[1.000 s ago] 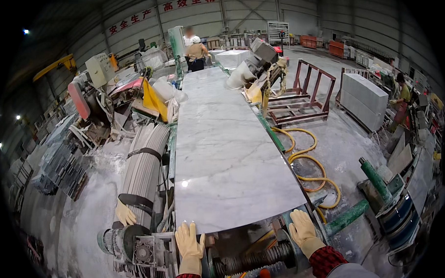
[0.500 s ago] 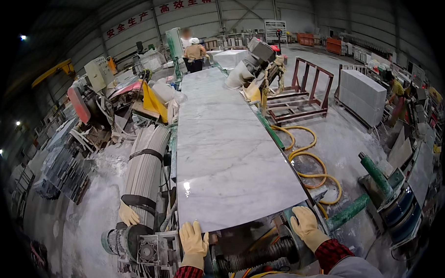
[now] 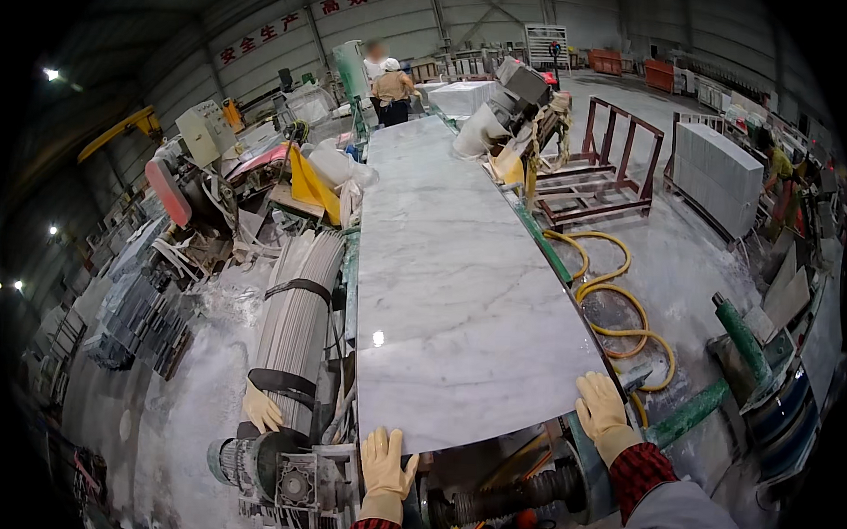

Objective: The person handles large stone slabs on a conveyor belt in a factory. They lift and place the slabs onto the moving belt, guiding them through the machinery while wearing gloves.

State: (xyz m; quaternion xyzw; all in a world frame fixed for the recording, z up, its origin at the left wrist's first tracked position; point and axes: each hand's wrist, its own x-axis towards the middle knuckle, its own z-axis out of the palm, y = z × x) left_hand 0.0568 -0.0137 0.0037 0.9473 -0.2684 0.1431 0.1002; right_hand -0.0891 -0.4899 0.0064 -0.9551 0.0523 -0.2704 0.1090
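A long, polished white stone slab (image 3: 469,294) with grey veins lies flat on a roller conveyor, stretching away from me. My left hand (image 3: 385,473), in a cream rubber glove, rests at the slab's near left corner with its fingers outstretched and thumb apart. At the near right corner lies my right hand (image 3: 605,415), gloved alike, its fingers extended over the slab's edge. Neither hand is closed around anything. Below the near edge, a dark ribbed shaft (image 3: 518,492) of the conveyor shows between my arms.
Left of the slab are a loose cream glove (image 3: 262,408), an electric motor (image 3: 239,463) and a strapped bundle of pale strips (image 3: 296,307). Rightward lie a yellow hose (image 3: 636,319), a brown metal rack (image 3: 604,173) and a green post (image 3: 743,341). A co-worker (image 3: 392,91) stands beyond the far end.
My right hand has moved forward onto the slab's near right corner. The left hand stays by its corner. The whole view has shifted slightly, so the scene sits farther right.
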